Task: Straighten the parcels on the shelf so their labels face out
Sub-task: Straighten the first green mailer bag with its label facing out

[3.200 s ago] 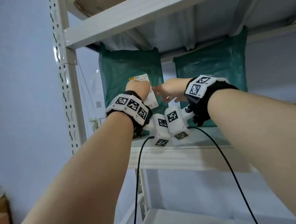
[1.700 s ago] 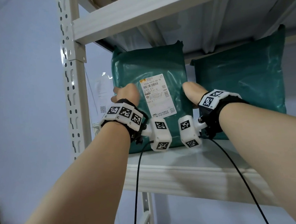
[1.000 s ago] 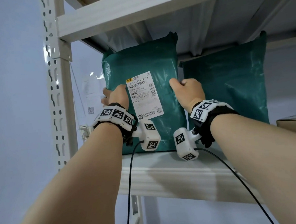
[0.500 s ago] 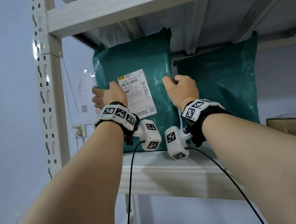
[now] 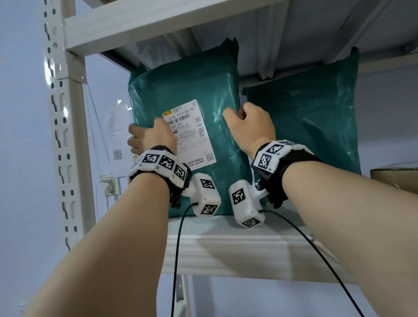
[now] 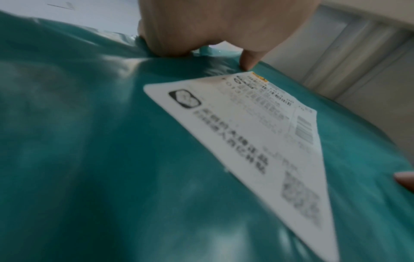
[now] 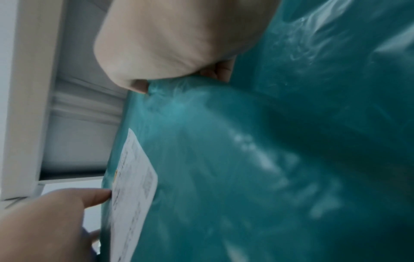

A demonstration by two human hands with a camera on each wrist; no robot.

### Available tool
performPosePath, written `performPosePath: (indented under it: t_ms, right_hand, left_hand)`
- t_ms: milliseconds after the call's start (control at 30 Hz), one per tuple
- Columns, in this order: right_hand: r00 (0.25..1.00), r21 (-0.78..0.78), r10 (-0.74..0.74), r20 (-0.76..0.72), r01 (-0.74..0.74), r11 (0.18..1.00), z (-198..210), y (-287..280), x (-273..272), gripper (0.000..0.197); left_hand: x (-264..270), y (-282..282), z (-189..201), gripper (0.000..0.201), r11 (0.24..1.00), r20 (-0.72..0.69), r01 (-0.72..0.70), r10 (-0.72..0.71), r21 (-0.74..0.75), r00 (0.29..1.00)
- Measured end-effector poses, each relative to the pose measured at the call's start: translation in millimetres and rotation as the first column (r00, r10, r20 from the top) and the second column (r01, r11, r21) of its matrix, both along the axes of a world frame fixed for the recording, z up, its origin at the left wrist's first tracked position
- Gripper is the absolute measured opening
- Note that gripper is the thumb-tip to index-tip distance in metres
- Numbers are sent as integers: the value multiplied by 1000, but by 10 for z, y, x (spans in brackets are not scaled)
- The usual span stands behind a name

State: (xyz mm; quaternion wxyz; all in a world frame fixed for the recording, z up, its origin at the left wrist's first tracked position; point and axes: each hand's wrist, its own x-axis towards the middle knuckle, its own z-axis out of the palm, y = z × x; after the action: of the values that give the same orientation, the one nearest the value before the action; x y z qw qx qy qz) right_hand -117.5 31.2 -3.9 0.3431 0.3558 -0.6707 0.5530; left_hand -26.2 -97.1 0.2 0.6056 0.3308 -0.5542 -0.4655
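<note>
A green plastic parcel [image 5: 190,83] stands upright on the white shelf [image 5: 237,247], its white shipping label [image 5: 190,134] facing me. My left hand [image 5: 147,138] grips the parcel's left edge, thumb on the front beside the label [image 6: 257,134]. My right hand [image 5: 250,126] grips the right edge, thumb on the front and fingers curled behind. In the right wrist view the parcel [image 7: 246,159] fills the frame with my left hand [image 7: 56,218] at its far edge. A second green parcel [image 5: 313,117] stands to the right with no label showing.
The upper shelf [image 5: 188,7] hangs close above the parcel tops. A perforated upright post [image 5: 64,121] stands at the left. A brown cardboard box [image 5: 411,179] sits at the far right of the shelf. A wall socket [image 5: 109,184] is behind.
The label, half covered at first, now faces out in full. Both hands moved from the front of the parcel to its side edges and hold it upright.
</note>
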Motion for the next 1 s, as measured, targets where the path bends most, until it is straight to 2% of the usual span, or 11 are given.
performPosePath:
  t_ms: [167,267,500,600,733,867,1000]
  right_hand:
    - [1000,-4,17,1,-17,1000,14,74,-20,39]
    - [1000,-9,18,13,-18,1000,41,149,-20,42]
    - [999,65,20,43,-23,998,47,407,-81,36]
    - [997,114,9,75,-17,993,50,578,-148,33]
    - [995,207,-20,96,0,978,40,847,-243,28]
    - [991,216,-67,112,42,975,28,1103,-345,25]
    - [977,239,-171,124,138,961,47,1340,-510,23]
  left_hand:
    - [-45,192,34,61,987,-18,-158,158,-24,987]
    - [-93,428,115,63,957,-45,-246,242,-152,969]
    - [-259,1132,267,49,860,-95,-113,76,-497,993]
    - [-309,1332,273,40,810,-88,12,-79,-587,993]
    - [-400,1573,240,35,787,-42,224,-301,-576,953]
    - [-527,1766,191,29,796,17,394,-436,-460,900]
    - [-633,1892,116,4,826,9,486,-505,-286,863]
